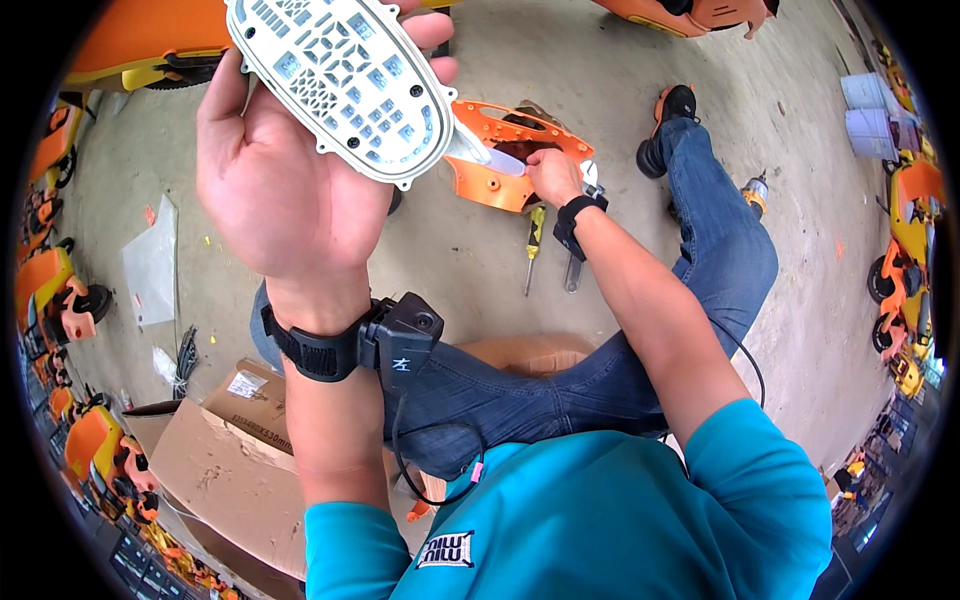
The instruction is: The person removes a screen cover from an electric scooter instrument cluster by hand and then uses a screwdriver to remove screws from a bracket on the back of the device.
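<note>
1. My left hand [285, 185] is raised close to my face, palm toward me. It grasps a white oval panel [345, 80] with a grid of small windows, thumb on one long edge, fingertips curling over the far edge.
2. The panel's long axis runs from upper left to lower right; its narrower end points down-right, toward my right hand.
3. Risk, as I judge it: the hold is an edge grip only. If the fingers relax, the panel could slide off the palm onto the concrete floor [800, 200].
4. Further out, my right hand [552, 175] is closed on a small pale part at the orange cover [515, 150] lying on the floor.
5. A screwdriver [533, 245] and a wrench [575, 268] lie just beside that cover.
</note>
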### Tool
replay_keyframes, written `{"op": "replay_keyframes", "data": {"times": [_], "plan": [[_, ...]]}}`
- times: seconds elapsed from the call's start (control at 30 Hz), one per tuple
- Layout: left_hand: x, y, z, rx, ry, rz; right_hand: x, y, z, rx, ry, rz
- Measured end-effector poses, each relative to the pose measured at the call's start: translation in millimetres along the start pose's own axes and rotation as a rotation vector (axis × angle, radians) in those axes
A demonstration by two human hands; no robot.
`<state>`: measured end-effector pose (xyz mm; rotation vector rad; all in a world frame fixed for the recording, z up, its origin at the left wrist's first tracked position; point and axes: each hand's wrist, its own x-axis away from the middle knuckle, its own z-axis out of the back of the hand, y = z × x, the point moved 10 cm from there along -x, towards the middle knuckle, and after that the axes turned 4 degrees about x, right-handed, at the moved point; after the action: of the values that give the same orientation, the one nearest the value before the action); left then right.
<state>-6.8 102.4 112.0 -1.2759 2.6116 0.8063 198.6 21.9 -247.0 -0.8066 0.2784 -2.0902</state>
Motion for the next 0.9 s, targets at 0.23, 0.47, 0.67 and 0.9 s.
{"op": "replay_keyframes", "data": {"times": [0.23, 0.47, 0.67, 0.9], "plan": [[4, 11, 6, -0.027, 0.131, -0.052, -11, 2, -13, 0.098, 0.048, 0.037], [8, 18, 15, -0.007, 0.286, -0.123, -20, 9, -16, 0.071, 0.088, 0.093], [14, 30, 15, 0.046, 0.365, -0.169, -6, -15, -6, 0.076, 0.02, 0.215], [29, 75, 16, -0.041, 0.395, -0.316, 0, -136, 92, -0.007, -0.206, 0.41]]}}
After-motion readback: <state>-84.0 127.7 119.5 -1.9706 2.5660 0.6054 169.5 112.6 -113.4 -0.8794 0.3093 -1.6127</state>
